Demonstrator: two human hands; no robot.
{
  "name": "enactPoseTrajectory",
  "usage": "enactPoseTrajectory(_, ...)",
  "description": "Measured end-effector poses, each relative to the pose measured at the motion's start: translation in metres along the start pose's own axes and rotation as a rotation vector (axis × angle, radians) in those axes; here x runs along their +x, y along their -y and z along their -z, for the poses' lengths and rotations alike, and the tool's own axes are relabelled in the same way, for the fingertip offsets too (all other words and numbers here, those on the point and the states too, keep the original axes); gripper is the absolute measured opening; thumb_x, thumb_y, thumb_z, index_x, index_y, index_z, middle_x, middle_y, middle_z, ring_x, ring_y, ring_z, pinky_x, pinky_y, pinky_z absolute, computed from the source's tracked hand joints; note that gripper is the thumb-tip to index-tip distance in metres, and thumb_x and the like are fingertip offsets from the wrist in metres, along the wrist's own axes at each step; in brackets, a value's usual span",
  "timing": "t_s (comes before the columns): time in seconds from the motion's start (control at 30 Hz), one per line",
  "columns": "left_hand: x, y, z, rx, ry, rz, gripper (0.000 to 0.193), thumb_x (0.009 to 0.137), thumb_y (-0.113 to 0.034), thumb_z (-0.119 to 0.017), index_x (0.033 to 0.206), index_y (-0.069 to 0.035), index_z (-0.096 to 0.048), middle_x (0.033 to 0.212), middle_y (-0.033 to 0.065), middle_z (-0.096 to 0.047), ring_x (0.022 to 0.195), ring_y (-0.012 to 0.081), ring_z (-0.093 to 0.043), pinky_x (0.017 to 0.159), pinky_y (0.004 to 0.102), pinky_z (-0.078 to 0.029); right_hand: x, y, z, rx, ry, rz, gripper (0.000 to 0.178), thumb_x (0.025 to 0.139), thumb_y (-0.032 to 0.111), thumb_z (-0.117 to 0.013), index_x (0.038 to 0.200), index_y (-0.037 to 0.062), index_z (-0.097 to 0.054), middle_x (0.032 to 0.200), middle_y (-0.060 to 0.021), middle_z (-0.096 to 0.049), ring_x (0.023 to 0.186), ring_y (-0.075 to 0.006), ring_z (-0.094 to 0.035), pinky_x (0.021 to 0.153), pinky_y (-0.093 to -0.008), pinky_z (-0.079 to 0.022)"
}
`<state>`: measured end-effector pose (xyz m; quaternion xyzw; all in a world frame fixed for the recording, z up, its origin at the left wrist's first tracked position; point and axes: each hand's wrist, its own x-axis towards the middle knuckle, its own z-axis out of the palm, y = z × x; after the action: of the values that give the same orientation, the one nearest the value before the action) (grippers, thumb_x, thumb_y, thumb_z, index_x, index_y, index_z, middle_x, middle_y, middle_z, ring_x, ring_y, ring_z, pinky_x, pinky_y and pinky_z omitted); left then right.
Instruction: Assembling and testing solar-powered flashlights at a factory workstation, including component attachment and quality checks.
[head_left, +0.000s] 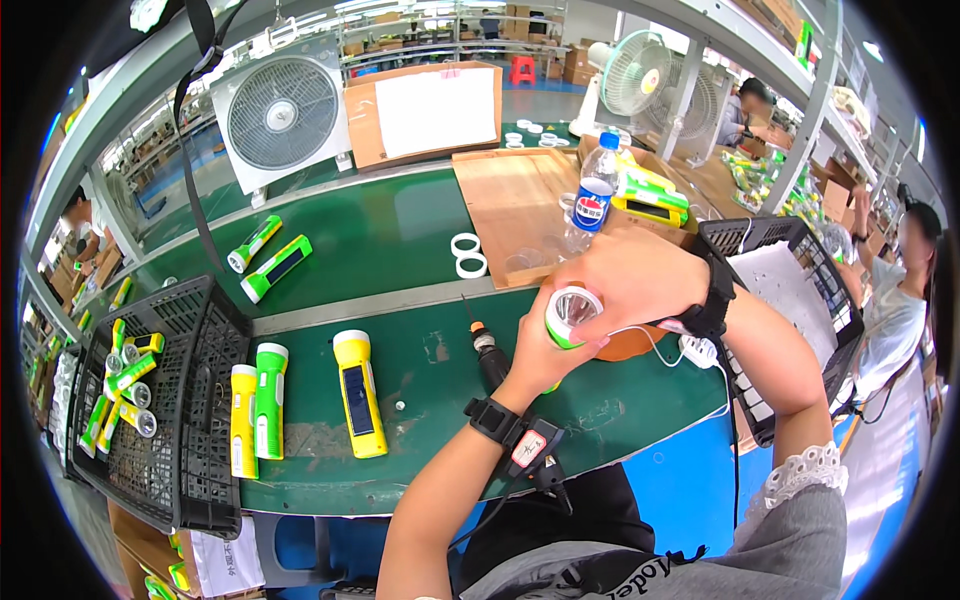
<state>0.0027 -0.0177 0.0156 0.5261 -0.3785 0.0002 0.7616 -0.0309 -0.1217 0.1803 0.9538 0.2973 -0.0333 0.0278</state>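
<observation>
Over the green workbench [420, 330], I hold a green and white flashlight [574, 308] with both hands, its reflector facing up toward me. My left hand [540, 345] is closed round its body from the left. My right hand [640, 278] closes on the white head ring from the right, the thumb at its near edge. Most of the flashlight's body is hidden by my fingers. Just left of my left hand lies an electric screwdriver [490, 358], its bit pointing away. Part of an orange round thing [635, 343] shows beneath my right hand.
A yellow flashlight [360, 395] and two others [270, 400] lie left. A black crate [170, 480] holds flashlights; another crate [775, 300] stands right. White rings [470, 265], a cola bottle [592, 195] and a wooden board [500, 200] are beyond. A white cable [665, 358] runs near my right wrist.
</observation>
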Motion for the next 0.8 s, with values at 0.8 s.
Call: enactPoseTrajectory(0.8, -0.002, 0.009, 0.005, 0.017, 0.0, 0.048, 0.056, 0.062, -0.008, -0.074, 0.11, -0.003, -0.045, 0.099, 0.0065, -0.059, 0.091, 0.0134, -0.057, 0.079, 0.0277, -0.045, 0.002, 0.001, -0.011, -0.147, 0.002, 0.046, 0.04, 0.07, 0.04, -0.062, 0.098, 0.0136, -0.052, 0.078, -0.0107, -0.058, 0.071, -0.0311, -0.056, 0.063, -0.0393, -0.044)
